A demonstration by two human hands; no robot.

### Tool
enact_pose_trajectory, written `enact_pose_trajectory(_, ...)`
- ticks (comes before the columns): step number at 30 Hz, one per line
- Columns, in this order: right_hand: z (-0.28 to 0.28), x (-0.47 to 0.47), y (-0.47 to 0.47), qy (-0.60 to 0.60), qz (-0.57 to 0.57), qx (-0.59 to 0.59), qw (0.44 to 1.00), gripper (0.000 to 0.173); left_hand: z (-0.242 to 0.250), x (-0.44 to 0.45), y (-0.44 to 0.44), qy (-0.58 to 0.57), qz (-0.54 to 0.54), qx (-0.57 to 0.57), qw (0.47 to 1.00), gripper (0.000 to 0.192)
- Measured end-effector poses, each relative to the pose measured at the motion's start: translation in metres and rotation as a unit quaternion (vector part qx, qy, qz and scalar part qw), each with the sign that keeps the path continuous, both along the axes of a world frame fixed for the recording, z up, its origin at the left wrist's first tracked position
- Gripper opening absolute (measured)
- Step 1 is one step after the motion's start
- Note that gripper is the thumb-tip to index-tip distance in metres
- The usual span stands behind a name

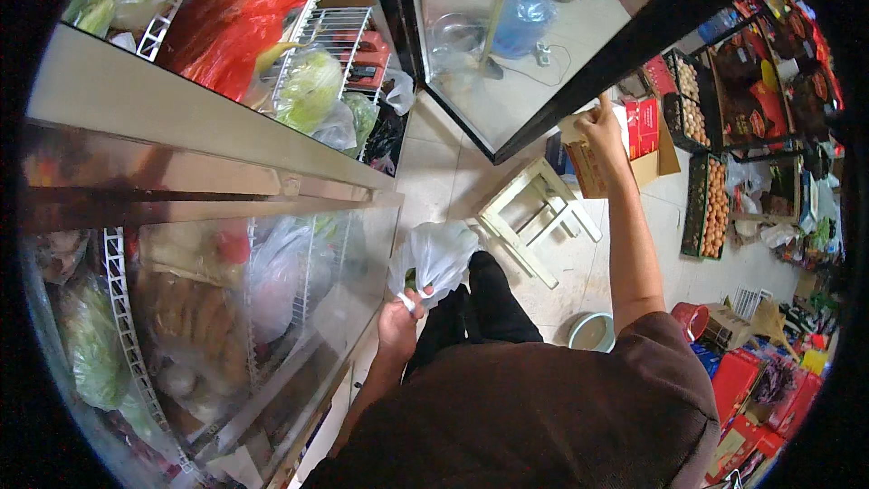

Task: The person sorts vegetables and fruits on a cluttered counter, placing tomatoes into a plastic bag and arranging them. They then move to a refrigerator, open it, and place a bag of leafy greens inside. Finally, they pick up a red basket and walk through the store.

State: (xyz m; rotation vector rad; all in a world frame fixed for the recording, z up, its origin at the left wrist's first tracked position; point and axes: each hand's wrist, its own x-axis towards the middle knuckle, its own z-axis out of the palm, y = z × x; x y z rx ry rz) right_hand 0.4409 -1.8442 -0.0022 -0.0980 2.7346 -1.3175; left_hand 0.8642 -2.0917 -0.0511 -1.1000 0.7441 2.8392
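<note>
My left hand (397,327) holds a white plastic bag (440,252) by its gathered handles, low in front of my legs. Something dark green shows through the bag's opening; the rest of its contents is hidden. My right arm reaches forward, and my right hand (600,128) is curled at the outer edge of a black-framed glass door (577,75), which stands swung out. Left of the door is a display fridge with wire shelves (333,24). On them lie a wrapped cabbage (309,92) and a large red plastic bag (237,27).
A second glass door (339,312) covers the fridge's near side. A pale wooden stool (506,234) lies ahead of my feet, near a cardboard box (589,173). A basin (577,336) stands at right. Egg crates (694,217) and a large water bottle (519,24) stand farther off.
</note>
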Motion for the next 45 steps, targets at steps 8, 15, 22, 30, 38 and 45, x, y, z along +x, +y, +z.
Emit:
enact_pose_trajectory(8, 0.019, 0.066, -0.044, 0.034, 0.089, 0.04, 0.995, 0.065, 0.009, -0.012, -0.001, -0.024, 0.004, -0.01, 1.0, 0.028)
enact_pose_trajectory(15, 0.029, 0.13, -0.117, -0.008, 0.231, 0.001, 0.973, 0.057, 0.014, -0.001, -0.004, -0.01, 0.009, -0.018, 1.0, 0.025)
enact_pose_trajectory(22, 0.014, 0.173, -0.135, -0.125, 0.291, -0.102, 0.943, 0.04, 0.017, -0.007, -0.008, 0.017, -0.028, 0.014, 0.999, 0.031)
enact_pose_trajectory(30, -0.064, 0.285, -0.069, -0.52, 0.124, -0.297, 0.791, 0.022, 0.03, -0.02, -0.003, 0.075, -0.029, 0.142, 0.987, 0.042)
enact_pose_trajectory(38, -0.13, 0.321, -0.096, -0.43, 0.152, -0.13, 0.88, 0.04, 0.031, -0.028, 0.008, 0.078, -0.089, 0.142, 0.983, 0.046)
enact_pose_trajectory(45, -0.101, 0.303, -0.031, -0.26, 0.117, -0.13, 0.95, 0.036, 0.035, -0.039, 0.025, 0.088, -0.124, 0.197, 0.969, 0.047)
